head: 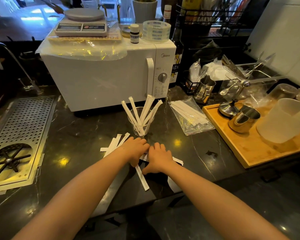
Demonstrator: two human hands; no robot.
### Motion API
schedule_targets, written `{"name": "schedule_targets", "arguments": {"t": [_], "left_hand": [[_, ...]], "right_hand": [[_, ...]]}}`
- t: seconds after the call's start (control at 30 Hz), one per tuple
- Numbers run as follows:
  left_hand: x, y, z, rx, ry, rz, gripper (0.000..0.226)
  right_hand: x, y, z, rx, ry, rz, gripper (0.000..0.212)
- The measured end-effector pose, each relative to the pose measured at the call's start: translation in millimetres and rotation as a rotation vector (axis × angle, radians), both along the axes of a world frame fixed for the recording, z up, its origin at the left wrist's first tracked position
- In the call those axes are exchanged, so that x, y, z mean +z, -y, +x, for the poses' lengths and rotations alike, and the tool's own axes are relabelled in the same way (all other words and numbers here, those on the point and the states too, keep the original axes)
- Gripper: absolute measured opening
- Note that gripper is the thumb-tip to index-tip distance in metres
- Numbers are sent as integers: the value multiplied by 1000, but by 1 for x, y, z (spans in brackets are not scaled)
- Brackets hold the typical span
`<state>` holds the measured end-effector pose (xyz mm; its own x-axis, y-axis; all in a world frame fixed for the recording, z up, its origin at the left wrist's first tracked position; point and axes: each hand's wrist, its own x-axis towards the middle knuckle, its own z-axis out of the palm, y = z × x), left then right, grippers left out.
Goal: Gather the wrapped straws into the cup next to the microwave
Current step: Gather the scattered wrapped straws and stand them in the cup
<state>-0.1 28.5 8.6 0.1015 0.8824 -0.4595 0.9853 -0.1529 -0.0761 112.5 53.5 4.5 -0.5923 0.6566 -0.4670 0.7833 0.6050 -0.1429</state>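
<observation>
A clear glass cup [141, 125] stands on the dark counter in front of the white microwave [100, 80], with several paper-wrapped straws [146, 108] upright in it. Loose wrapped straws [115, 144] lie flat on the counter just in front of the cup. My left hand [136, 149] and my right hand [158, 157] rest side by side, palms down, on this pile, fingers curled over the straws. One straw [142, 178] sticks out toward me between the hands. Whether either hand grips a straw is hidden by the palms.
A zip bag of more wrapped straws [189, 115] lies right of the cup. A wooden tray [246, 149] with metal pitchers and a plastic jug sits at the right. A perforated metal drain grid [22, 132] is at the left. The counter edge runs close below my hands.
</observation>
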Motion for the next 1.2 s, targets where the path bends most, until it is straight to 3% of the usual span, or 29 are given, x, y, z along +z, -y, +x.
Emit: {"name": "schedule_targets", "arguments": {"t": [0.13, 0.3, 0.8, 1.2], "left_hand": [[-1, -3, -3, -20, 12, 34, 70], [-4, -5, -4, -1, 28, 41, 68], [-5, -12, 8, -6, -26, 90, 36], [-12, 0, 15, 151, 169, 106, 27]], "right_hand": [[-1, 0, 1, -41, -49, -5, 80], [-4, 6, -1, -47, -58, 18, 90], [6, -9, 6, 34, -48, 22, 38], [7, -5, 19, 79, 7, 45, 31]]}}
